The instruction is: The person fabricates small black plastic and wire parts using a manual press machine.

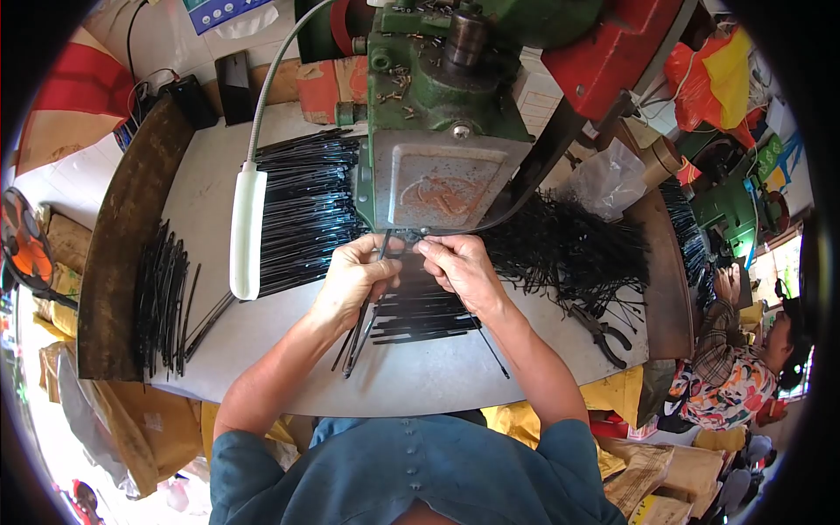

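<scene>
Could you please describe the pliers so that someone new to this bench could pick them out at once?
Start at the big green machine over the pale worktable. Right of it spreads a tangled heap of thin black rods; the pliers lie at its near edge. Their thick, curved handles, splayed apart, set them off from the slender rods.

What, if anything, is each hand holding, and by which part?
The left hand holds thin black rods toward their upper ends. The right hand pinches just below the green machine; what its fingertips hold cannot be told.
</scene>
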The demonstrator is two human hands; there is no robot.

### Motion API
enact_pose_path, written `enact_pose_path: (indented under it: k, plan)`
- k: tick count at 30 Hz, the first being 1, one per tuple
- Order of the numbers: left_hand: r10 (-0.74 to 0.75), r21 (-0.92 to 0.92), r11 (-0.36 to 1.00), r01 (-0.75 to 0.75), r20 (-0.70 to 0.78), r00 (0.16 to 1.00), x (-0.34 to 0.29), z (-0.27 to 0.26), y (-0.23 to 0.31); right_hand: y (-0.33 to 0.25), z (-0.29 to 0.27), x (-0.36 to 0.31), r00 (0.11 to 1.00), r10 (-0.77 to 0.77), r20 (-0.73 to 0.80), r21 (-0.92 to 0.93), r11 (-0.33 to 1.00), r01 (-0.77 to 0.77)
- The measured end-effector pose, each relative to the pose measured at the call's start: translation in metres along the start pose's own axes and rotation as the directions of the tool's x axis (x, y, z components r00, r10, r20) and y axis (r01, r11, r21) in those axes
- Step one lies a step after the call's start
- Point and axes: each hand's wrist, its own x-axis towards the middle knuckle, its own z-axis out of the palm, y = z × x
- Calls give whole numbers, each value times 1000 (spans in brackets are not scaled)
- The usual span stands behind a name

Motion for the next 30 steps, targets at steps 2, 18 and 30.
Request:
enact_pose_path:
  k: [2,18,30]
  plan:
    - [11,31,999,-11,-1,1000,0,-1,-1,0,0,0,1000,29,-3,17,999,-29]
    - [23,34,999,-22,-23,999,-9,6,0,10,12,-7,996,-39,-82,186,981,54]
    - [77,23,997,-75,-94,993,-6,10,-10,15,21,-5,978,-110,-175,139,981,135]
